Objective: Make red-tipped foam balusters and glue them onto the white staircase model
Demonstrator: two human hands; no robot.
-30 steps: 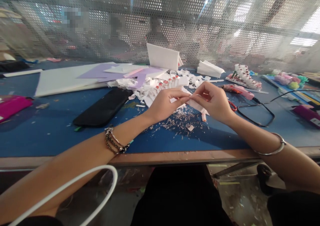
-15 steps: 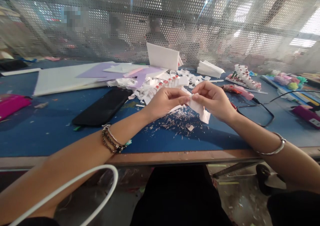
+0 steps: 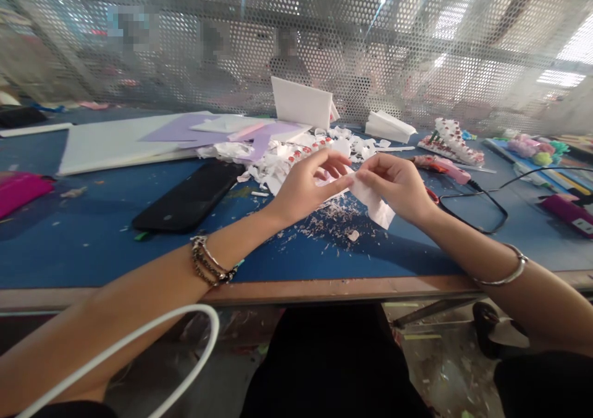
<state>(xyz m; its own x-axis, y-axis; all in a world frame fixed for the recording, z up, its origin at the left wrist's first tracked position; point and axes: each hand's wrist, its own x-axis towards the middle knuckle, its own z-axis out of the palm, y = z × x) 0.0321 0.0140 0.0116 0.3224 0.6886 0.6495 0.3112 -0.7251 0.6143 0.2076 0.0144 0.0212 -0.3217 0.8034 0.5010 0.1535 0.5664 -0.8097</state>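
Observation:
Both hands meet over the blue table (image 3: 92, 239) on a small white piece of paper (image 3: 377, 205). My left hand (image 3: 306, 186) pinches its upper left edge between thumb and forefinger, the other fingers raised. My right hand (image 3: 396, 183) pinches the same piece from the right, and the paper hangs down below it. Fine white shavings (image 3: 333, 223) lie on the table right under the hands. A heap of cut white scraps with red marks (image 3: 296, 155) lies just behind my left hand.
A black flat case (image 3: 188, 196) lies left of the hands, large white and lilac sheets (image 3: 139, 140) beyond it. A pink glue gun (image 3: 440, 168) with a black cable (image 3: 482, 211) is to the right. A perforated metal screen (image 3: 417, 47) backs the table; people sit behind it.
The white piece has been drawn out and now hangs below my right hand. My left hand's fingers have spread and lifted a little. Both hands stay over the same spot.

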